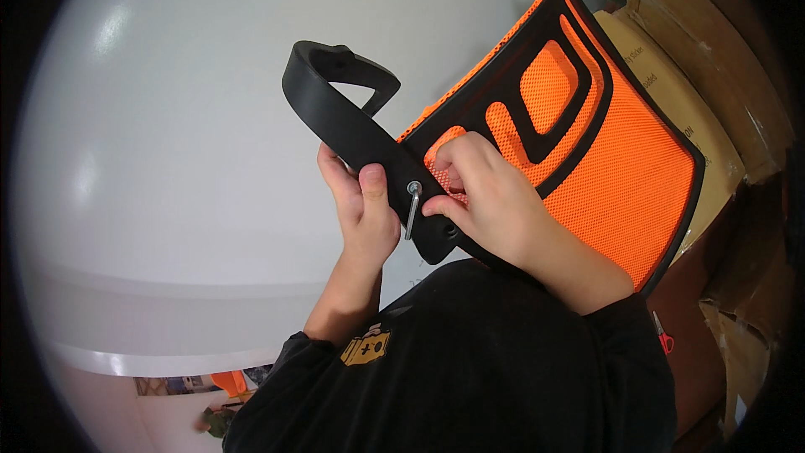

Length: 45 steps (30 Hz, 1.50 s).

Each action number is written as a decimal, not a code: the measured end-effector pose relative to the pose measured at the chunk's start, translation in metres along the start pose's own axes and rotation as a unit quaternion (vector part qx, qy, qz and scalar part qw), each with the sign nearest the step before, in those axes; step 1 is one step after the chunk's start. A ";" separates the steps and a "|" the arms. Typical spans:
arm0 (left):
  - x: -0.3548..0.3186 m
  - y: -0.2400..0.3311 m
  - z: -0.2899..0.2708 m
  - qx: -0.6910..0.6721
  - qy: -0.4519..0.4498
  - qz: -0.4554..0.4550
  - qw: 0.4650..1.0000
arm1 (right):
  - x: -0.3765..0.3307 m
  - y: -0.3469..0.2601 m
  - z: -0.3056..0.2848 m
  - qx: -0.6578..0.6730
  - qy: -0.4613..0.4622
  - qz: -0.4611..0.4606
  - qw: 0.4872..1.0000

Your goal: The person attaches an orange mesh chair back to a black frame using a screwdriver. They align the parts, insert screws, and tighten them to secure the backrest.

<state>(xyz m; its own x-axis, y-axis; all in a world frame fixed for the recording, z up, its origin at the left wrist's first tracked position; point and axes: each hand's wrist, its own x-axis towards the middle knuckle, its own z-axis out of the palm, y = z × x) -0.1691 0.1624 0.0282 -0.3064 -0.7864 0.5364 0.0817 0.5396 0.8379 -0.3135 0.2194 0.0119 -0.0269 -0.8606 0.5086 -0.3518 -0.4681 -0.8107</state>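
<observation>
A black loop-shaped chair armrest point(335, 109) lies against the side of a chair backrest point(637, 193) with orange mesh and a black frame. My left hand point(366, 214) wraps around the armrest, its thumb on the upper face. A silver hex key point(412, 216) stands in the head of a bolt point(414, 188) in the armrest's lower part, its long arm pointing toward me. Just right of the key is my right hand point(495, 197), fingers bent and thumb apart from them, with nothing visible between. A dark bolt hole point(450, 231) shows below that thumb.
Large cardboard boxes point(704, 59) stand behind the backrest on the right. Red-handled scissors point(665, 337) lie on a brown surface at the lower right. A glossy white surface point(184, 159) fills the left. Orange and dark items point(228, 382) show at the lower left.
</observation>
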 end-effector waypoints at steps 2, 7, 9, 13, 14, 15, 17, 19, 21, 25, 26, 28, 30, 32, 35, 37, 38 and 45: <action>-0.001 -0.001 0.000 0.011 0.002 0.001 1.000 | 0.000 -0.001 -0.001 -0.023 -0.002 -0.017 1.000; -0.001 -0.001 0.001 0.016 -0.001 0.004 1.000 | -0.002 -0.007 -0.011 -0.004 -0.008 -0.080 0.997; -0.001 -0.001 0.001 0.017 -0.002 -0.003 1.000 | -0.002 -0.006 -0.009 0.008 -0.017 -0.127 0.992; -0.001 0.003 0.001 0.028 -0.009 -0.012 0.999 | 0.002 0.001 -0.001 -0.030 0.014 -0.207 0.978; -0.001 0.003 0.001 0.035 -0.009 -0.010 0.999 | 0.003 0.003 0.000 -0.040 0.026 -0.218 0.975; -0.001 0.003 0.000 0.037 -0.008 -0.008 0.999 | 0.003 0.004 0.002 -0.050 0.037 -0.229 0.971; 0.001 0.003 0.000 0.042 -0.007 -0.004 0.999 | 0.005 0.007 0.005 -0.050 0.054 -0.236 0.969; 0.001 0.004 0.000 0.025 -0.007 -0.017 1.000 | 0.006 0.009 0.009 -0.031 0.067 -0.227 0.971; 0.001 0.005 -0.002 0.010 -0.008 -0.039 0.999 | 0.007 0.009 0.012 -0.031 0.084 -0.228 0.969; 0.000 0.007 -0.007 -0.040 -0.027 -0.085 0.995 | 0.008 0.009 0.017 -0.026 0.116 -0.229 0.966; 0.000 0.008 -0.008 -0.058 -0.035 -0.093 0.993 | 0.007 0.008 0.018 -0.027 0.119 -0.216 0.969; 0.000 0.004 -0.011 -0.043 -0.038 -0.085 0.995 | 0.005 0.006 0.020 -0.028 0.124 -0.190 0.974; -0.001 0.001 -0.014 -0.059 -0.052 -0.076 0.994 | 0.006 0.004 0.020 -0.040 0.134 -0.194 0.971; 0.001 -0.001 -0.015 -0.110 -0.077 -0.064 0.989 | 0.008 0.003 0.022 -0.044 0.145 -0.195 0.969; 0.003 -0.002 -0.014 -0.149 -0.076 -0.063 0.984 | 0.010 0.003 0.024 -0.038 0.156 -0.189 0.969; 0.004 -0.001 -0.014 -0.178 -0.086 -0.082 0.977 | 0.011 0.004 0.024 -0.037 0.155 -0.180 0.971; 0.005 0.000 -0.015 -0.192 -0.092 -0.092 0.973 | 0.012 0.004 0.025 -0.032 0.163 -0.191 0.967; 0.004 0.000 -0.014 -0.208 -0.090 -0.093 0.970 | 0.013 0.003 0.024 -0.032 0.170 -0.199 0.965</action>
<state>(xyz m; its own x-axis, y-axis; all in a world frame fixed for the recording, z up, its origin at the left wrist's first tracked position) -0.1573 0.1554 0.0313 -0.5090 -0.7733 0.3781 0.3745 0.1965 0.9062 -0.2919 0.2021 0.0093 -0.1789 -0.4945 0.8506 -0.4549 -0.7250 -0.5172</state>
